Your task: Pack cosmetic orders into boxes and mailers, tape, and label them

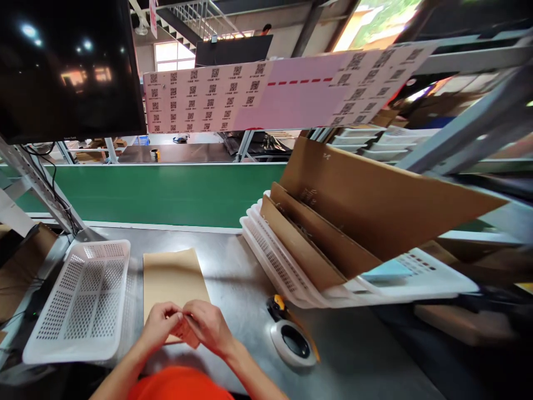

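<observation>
Both my hands meet over the near end of a flat brown kraft sheet or envelope point(177, 278) on the metal bench. Between them is a small reddish-orange packet point(186, 332) with faint print. My left hand point(162, 325) pinches its upper left edge with thumb and forefinger. My right hand point(210, 326) closes on its right side, fingertips touching those of the left. Part of the packet is hidden behind the fingers, so its exact kind cannot be made out. Right of the hands, a tape dispenser point(293, 341) with a pale roll lies on the bench.
A white perforated basket point(77, 300) stands at left. Stacked white baskets point(275, 264) at right hold upright cardboard sheets point(333, 205) leaning outward. A green conveyor belt point(166, 194) runs behind the bench, under a board of printed codes point(200, 100). A dark monitor point(70, 72) hangs upper left.
</observation>
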